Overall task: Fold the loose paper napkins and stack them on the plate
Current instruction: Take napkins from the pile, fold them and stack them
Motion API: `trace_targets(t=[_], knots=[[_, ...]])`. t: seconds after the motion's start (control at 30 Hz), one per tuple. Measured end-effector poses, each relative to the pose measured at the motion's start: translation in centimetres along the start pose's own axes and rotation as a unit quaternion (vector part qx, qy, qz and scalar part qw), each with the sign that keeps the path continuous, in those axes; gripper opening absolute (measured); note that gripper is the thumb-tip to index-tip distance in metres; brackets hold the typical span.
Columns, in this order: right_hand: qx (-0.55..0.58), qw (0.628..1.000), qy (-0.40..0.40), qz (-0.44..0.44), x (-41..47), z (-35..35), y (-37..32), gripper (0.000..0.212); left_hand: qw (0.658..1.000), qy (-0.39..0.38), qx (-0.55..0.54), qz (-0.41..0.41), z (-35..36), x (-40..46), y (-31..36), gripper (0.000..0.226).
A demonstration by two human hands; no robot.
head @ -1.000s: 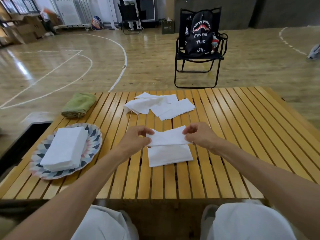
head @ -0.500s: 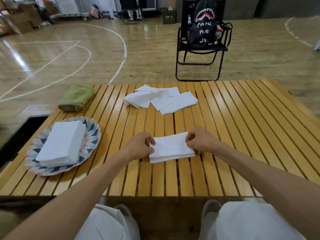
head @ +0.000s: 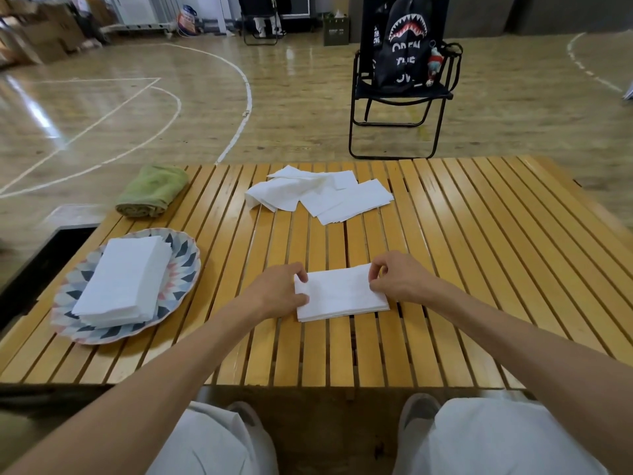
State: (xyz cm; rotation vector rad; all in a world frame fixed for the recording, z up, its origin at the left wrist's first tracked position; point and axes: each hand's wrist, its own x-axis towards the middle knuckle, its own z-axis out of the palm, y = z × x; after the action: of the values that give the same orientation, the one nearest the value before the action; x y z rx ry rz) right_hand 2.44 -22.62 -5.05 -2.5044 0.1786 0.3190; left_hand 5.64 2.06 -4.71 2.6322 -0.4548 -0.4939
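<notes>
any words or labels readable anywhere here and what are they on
"OPEN THE" then a cut-off "OV": white letters on the black shark-mouth backpack on the folding chair.
"THE" above "OVE": on the bag's side, partly legible.
Print on the dark box on the floor: too small to read.
Napkins, plate: no text.

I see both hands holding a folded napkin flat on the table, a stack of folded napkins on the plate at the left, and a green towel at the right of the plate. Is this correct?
Not quite: in the head view the green towel lies beyond the plate, at the table's far left, not right of it. The rest holds: both hands hold the folded napkin, and the stack is on the plate.
</notes>
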Motion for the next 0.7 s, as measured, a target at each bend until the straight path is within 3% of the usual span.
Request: trace_targets(t=[0.17, 0.4, 0.6, 0.7], knots=[[-0.021, 0.998, -0.027, -0.052, -0.4, 0.5, -1.1, 0.014, 0.998, 0.040, 0.030, 0.048, 0.6, 0.4, 1.8, 0.023], [-0.019, 0.997, -0.062, -0.042, -0.3, 2.0, -1.4, 0.028, 0.996, -0.001, 0.066, 0.063, 2.2, 1.3, 2.5, 0.049], [-0.020, 0.996, -0.070, -0.043, 0.8, 1.9, -1.8, 0.023, 0.996, -0.011, 0.061, 0.064, 1.6, 2.3, 2.1, 0.049], [-0.001, 0.998, -0.034, -0.048, 2.2, 1.5, -1.7, 0.013, 0.996, 0.012, 0.051, 0.072, 1.0, 3.6, 2.1, 0.038]])
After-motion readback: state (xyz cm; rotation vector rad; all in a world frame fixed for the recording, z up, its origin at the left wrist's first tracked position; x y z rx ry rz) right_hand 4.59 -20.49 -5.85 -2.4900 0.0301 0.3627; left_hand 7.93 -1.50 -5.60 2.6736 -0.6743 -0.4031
